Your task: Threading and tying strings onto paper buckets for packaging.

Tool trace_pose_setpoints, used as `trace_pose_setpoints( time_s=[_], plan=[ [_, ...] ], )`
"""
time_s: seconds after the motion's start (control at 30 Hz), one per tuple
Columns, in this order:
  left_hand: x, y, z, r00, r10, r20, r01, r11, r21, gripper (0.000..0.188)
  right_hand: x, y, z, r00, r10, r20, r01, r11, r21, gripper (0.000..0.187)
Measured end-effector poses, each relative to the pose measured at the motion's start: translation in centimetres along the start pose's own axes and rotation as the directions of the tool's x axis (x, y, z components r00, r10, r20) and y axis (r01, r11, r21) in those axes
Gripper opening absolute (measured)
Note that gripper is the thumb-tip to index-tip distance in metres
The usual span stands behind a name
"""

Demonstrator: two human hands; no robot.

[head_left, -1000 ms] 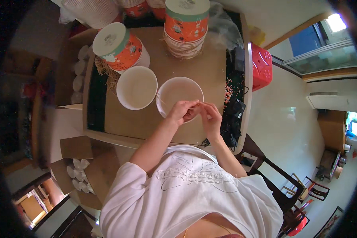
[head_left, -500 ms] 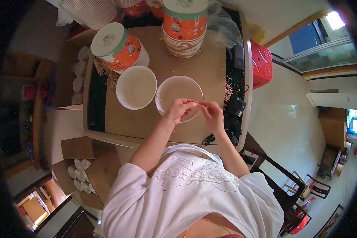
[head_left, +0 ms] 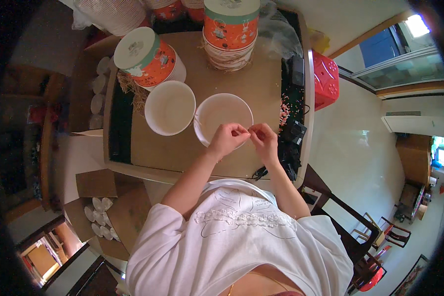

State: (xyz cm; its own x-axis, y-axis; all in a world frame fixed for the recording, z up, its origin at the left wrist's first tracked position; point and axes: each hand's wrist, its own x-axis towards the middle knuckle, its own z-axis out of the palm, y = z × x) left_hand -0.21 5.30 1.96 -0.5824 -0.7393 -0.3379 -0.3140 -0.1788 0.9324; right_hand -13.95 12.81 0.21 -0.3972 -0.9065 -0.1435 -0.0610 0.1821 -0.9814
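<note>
Pinching hands: left hand (head_left: 225, 139) has thumb and fingertips bunched closed, right hand (head_left: 264, 142) the same, tips facing and almost meeting. Can't tell if anything's between them (way too small to see, sorry).

White bowl (head_left: 222, 111): call it the clock centre. Left hand overlaps its rim near 6, right hand sits just outside around 4. Round, smooth, slightly shiny.

Fingertips: I'd use only the pads, wrists loose, and bring both hands a touch toward 12 so a slip lands inside the bowl. Light pinch beats a hard squeeze imo.

Second bowl (head_left: 169, 108): just beside it, between 9 and 10. Cream inside, probably thin coated paper.

Upright orange tub (head_left: 230, 32): at 12, atop nested white rims. Green band, pale flat end, stiff-looking.

Tilted orange tub (head_left: 150, 66): between 10 and 11, same look.

Straw (head_left: 133, 93): near 10, tan, wiry, scratchy-looking.

Granules (head_left: 284, 114): at 3, pinkish and gritty, scattered over dark green.

Cardboard sheet (head_left: 177, 155): matte brown, flat under both bowls.
</note>
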Motion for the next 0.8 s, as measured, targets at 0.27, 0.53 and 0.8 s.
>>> trace_pose_setpoints(
  time_s=[0.27,0.53,0.8],
  plan=[
    [0.7,-0.5,-0.3,0.992,-0.091,-0.088,0.074,0.981,-0.181,0.013,-0.2,0.5,0.1,1.0,-0.02,-0.011,0.021,0.999,0.035,0.005],
    [0.1,0.1,0.2,0.96,0.235,-0.151,-0.217,0.968,0.126,0.013,0.0,0.3,0.0,0.999,-0.042,0.011,0.042,0.998,0.037,0.005],
    [-0.1,0.7,0.8,0.912,0.378,-0.162,-0.296,0.877,0.379,0.011,0.1,0.8,-0.3,0.999,-0.044,0.016,0.045,0.996,-0.08,0.004]
  ],
)
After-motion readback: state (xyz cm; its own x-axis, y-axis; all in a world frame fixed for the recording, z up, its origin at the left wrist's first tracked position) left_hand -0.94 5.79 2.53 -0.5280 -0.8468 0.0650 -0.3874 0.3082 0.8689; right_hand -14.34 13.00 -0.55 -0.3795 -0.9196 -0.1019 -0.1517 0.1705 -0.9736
